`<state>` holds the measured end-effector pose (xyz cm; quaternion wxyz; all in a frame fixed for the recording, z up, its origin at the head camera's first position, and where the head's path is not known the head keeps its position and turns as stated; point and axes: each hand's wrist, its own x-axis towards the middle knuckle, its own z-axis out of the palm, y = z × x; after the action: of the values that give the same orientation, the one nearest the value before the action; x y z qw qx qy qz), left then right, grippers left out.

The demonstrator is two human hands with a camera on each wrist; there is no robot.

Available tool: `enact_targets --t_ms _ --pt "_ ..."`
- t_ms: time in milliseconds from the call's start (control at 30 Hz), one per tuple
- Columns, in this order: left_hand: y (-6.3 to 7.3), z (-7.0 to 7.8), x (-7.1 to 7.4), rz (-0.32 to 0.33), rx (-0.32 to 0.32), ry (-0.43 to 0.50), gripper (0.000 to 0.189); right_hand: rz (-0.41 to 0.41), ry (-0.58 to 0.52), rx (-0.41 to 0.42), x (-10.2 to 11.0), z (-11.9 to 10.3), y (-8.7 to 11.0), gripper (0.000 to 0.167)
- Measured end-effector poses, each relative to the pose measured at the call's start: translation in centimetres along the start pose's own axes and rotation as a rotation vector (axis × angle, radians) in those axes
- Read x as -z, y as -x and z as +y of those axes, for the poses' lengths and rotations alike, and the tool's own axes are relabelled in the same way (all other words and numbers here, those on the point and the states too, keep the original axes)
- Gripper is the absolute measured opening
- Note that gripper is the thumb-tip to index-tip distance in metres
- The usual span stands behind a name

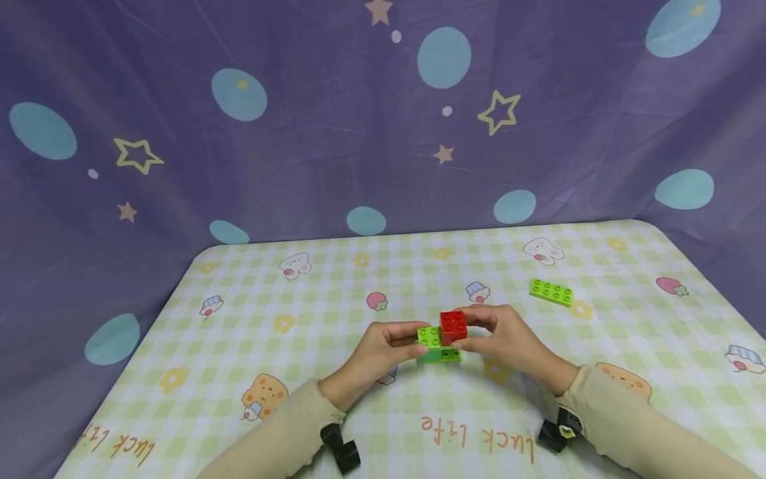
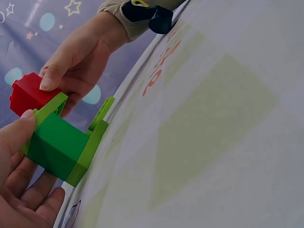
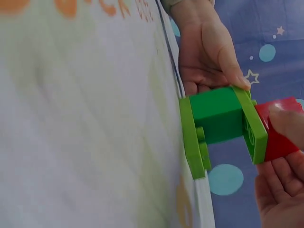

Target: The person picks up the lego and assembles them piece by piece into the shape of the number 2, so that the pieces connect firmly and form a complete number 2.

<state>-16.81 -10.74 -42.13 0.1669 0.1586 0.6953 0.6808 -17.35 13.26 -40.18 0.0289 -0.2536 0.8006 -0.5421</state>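
A small stack (image 1: pixel 429 356) of toy blocks appears to rest on the worktop (image 1: pixel 239 359), between the two hands. At its bottom lies a light green lower plate (image 3: pixel 192 142); a dark green block (image 3: pixel 216 114) stands on one end of it, and a light green upper plate (image 3: pixel 251 126) caps that block, reaching out to the right over the lower plate's bare studs with a gap between. The red block (image 1: pixel 453 327) sits at that overhanging right end, beside the upper plate's uncovered studs.

The left hand (image 1: pixel 378 347) pinches the left end of the stack, thumb on the near side and fingers behind. The right hand (image 1: pixel 509 339) has the red block between thumb and fingers, curled in just far enough to fit its width. A spare plate (image 1: pixel 550 293), also light green, lies studs up, well apart from the stack, beyond the right hand.

The step in hand looks like setting the red block on the upper plate. The two touch, but whether the studs are fully home I cannot tell. The next move seems to call for a straight downward press, with the left hand bracing the stack: nothing visible props the overhang, so a hard push could tip or loosen it.
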Motion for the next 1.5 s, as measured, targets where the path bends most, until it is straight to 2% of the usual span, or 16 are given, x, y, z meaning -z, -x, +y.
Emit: enact_targets --t_ms 133,233,567,933,1167,1500 --pt "0.02 -0.01 -0.03 -0.003 0.001 0.002 0.039 0.027 0.058 0.063 -0.19 0.08 0.4 0.038" --pt "0.03 -0.02 -0.02 -0.004 0.01 0.007 0.04 0.028 0.071 0.078 -0.24 -0.01 0.45 0.038" --pt "0.0 -0.16 0.08 0.001 0.033 0.024 0.041 0.003 0.018 0.003 -0.14 0.1 0.05 0.041" --pt "-0.01 -0.17 0.14 0.001 0.03 0.024 0.04 -0.016 -0.053 -0.058 -0.06 0.31 -0.12 0.039" --pt "-0.04 -0.21 0.04 -0.004 0.009 0.018 0.04 -0.031 -0.095 -0.132 0.02 0.33 -0.06 0.041" --pt "0.0 -0.17 0.08 -0.003 0.01 0.029 0.039 -0.072 -0.141 -0.113 0.16 0.42 -0.03 0.038"
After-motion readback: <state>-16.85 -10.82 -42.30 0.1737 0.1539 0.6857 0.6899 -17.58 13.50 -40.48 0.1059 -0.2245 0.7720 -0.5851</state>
